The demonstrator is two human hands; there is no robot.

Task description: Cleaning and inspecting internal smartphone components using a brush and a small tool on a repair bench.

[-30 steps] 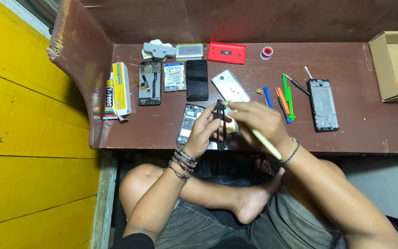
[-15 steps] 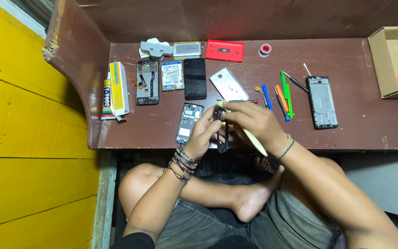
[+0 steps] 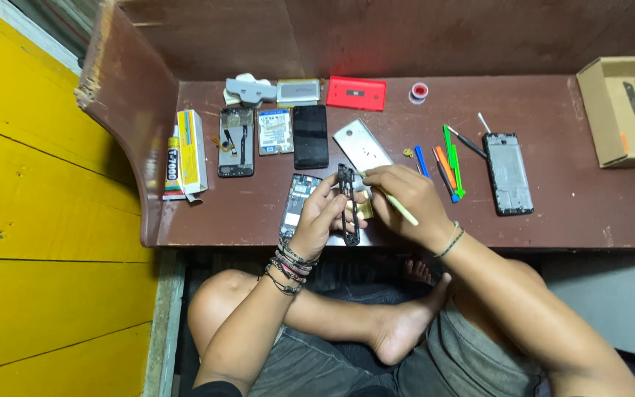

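Gripping a black phone frame upright on its edge over the near lip of the brown table, left hand with fingers curled around it; right hand pinched on a pale yellow-green pry tool, tip against the frame's top. Just left, an opened phone body. Farther back, a silver back cover, coloured pry tools, a black phone, a glue tube. Farthest, a red case.
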